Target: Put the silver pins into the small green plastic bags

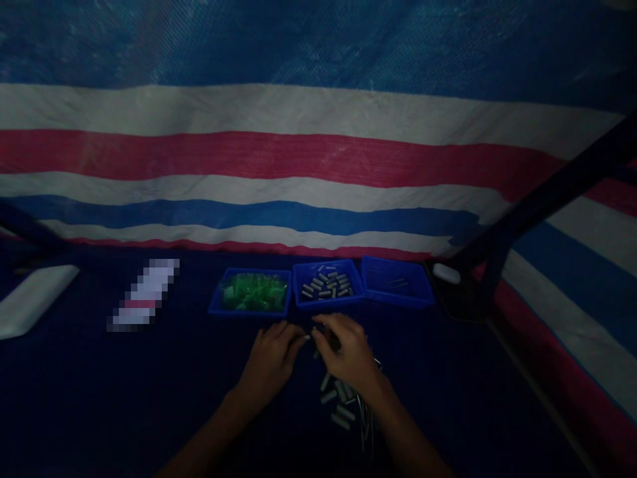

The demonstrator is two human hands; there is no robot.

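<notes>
My left hand (273, 348) and my right hand (344, 342) are close together over the dark blue table, fingertips almost meeting. Thumb and fingers of each are pinched; a small pale bit shows at the left fingertips, too small and dim to name. Under and beside my right wrist lie several short grey cylindrical pieces (342, 416) and a few thin metal rods (365, 425). Just beyond my hands stands a blue tray (328, 305) of similar grey pieces. To its left, another blue tray (249, 312) holds green items in clear plastic.
A third blue tray (398, 297) at the right has a few thin rods in it. Past it sits a white rounded object (446, 273) on a dark surface. A white object (34, 302) lies far left, near a blurred-out sheet. Striped tarpaulin (298, 156) walls the back; dark frame bars (547, 192) slant at right.
</notes>
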